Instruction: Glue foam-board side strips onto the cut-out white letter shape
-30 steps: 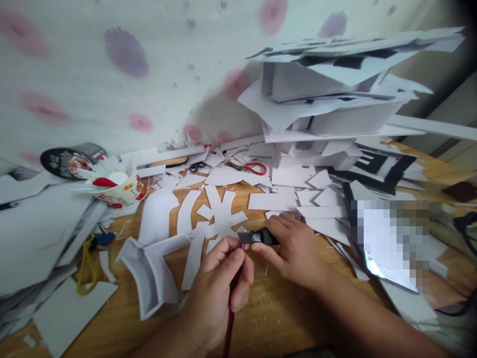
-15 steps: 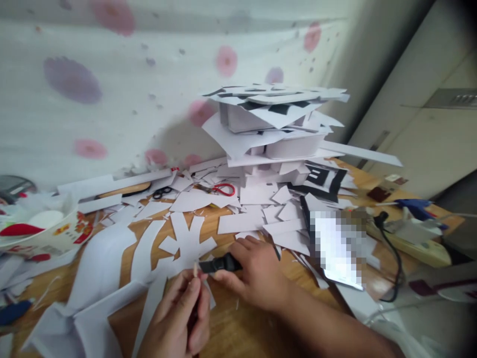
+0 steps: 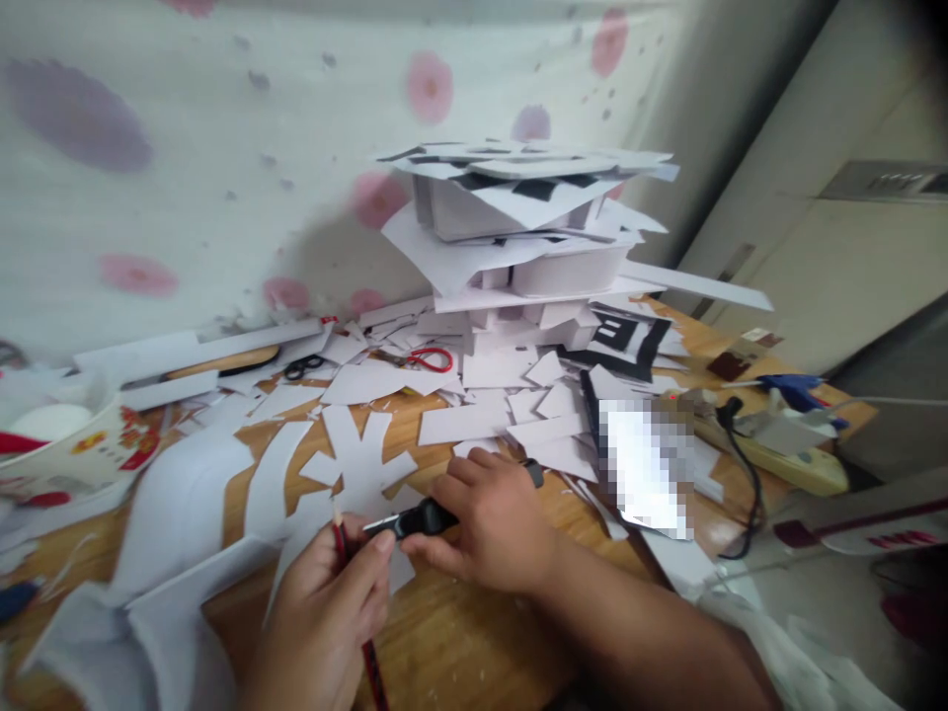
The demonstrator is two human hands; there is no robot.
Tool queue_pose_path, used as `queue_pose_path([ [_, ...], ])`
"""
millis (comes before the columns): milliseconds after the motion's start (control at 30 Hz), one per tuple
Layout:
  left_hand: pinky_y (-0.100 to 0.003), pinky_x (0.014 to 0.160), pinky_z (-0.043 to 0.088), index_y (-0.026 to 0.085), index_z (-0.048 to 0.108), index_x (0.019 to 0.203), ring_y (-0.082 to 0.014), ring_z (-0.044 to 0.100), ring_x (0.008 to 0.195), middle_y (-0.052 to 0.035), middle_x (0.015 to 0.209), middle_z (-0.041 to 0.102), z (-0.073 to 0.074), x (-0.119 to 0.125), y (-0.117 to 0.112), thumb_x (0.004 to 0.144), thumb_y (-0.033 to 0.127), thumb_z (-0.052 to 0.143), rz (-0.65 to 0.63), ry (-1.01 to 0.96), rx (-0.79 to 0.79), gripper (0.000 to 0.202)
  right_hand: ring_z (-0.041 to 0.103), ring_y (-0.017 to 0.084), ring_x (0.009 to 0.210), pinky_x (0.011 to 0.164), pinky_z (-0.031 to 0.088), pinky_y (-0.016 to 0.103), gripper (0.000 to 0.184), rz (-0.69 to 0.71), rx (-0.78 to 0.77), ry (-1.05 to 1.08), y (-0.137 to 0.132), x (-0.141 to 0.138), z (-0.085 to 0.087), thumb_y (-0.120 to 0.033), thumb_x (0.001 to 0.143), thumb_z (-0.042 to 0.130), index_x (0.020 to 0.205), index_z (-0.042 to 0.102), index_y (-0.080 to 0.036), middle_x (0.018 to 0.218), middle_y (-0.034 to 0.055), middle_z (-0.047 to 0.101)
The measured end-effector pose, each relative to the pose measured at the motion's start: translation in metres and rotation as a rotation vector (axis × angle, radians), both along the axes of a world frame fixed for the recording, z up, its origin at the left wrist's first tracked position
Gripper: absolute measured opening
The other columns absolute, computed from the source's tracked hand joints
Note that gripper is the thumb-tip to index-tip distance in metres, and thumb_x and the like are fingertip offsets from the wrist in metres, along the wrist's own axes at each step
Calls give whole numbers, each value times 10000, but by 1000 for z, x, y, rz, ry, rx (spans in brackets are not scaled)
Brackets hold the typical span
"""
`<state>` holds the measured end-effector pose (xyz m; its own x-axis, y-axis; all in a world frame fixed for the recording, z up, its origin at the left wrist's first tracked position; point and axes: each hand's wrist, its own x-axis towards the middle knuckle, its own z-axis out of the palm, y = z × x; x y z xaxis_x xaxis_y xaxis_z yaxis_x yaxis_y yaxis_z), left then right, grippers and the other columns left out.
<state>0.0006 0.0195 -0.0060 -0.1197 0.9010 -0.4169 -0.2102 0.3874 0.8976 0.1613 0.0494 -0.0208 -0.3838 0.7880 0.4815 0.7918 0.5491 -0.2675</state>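
Note:
A red and black pencil (image 3: 374, 673) runs through my left hand (image 3: 326, 602), its bare wooden point aimed up and away from me. My left fingers are closed around it. My right hand (image 3: 493, 513) grips a black-handled utility knife (image 3: 426, 518), whose blade points left. The blade lies close to the left thumb and beside the pencil; whether it touches the wood I cannot tell. Both hands are low over the wooden table (image 3: 444, 642). Cut white paper pieces (image 3: 359, 459) lie just beyond them.
A layered white card model (image 3: 540, 267) stands at the back. Red-handled scissors (image 3: 431, 359) and black-handled scissors (image 3: 302, 367) lie among scraps. A paper tub (image 3: 96, 444) is at left. On the right are a lit screen (image 3: 644, 469), a power strip (image 3: 800, 464) and a blue glue gun (image 3: 792, 390).
My left hand has shifted left and turned, so more of the pencil shows. The knife blade now sits lower along the pencil, near the thumb. The view has moved slightly.

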Motion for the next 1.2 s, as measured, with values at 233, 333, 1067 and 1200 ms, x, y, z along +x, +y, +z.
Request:
queue_pose_path([
  [233, -155, 401, 210, 200, 421, 713, -32, 264, 414, 113, 466, 371, -5, -3, -1, 680, 382, 740, -49, -13, 65, 369, 514, 200, 702, 633, 256, 320, 483, 15, -8, -38, -6, 3, 5, -614, 909, 483, 762, 641, -182, 727, 48, 629],
  [333, -158, 394, 189, 198, 436, 711, -29, 235, 402, 112, 452, 378, -4, -3, -2, 698, 368, 709, -53, 3, 74, 323, 510, 201, 696, 628, 250, 320, 475, 21, 16, -38, -6, 3, 5, -600, 914, 484, 755, 642, -181, 719, 49, 625],
  [1067, -169, 396, 174, 182, 561, 803, -38, 240, 397, 106, 469, 352, -9, -14, 5, 769, 425, 712, -34, -58, 190, 288, 513, 208, 707, 646, 289, 322, 435, 33, 55, -46, -8, 7, 8, -591, 886, 539, 792, 674, -188, 721, 47, 630],
  [1200, -171, 412, 197, 176, 594, 823, -35, 252, 407, 102, 492, 361, -10, -14, 2, 724, 362, 741, -142, 47, 159, 258, 513, 205, 707, 639, 285, 318, 443, 34, 39, -50, -8, 7, 8, -582, 897, 519, 766, 665, -186, 724, 53, 633],
])
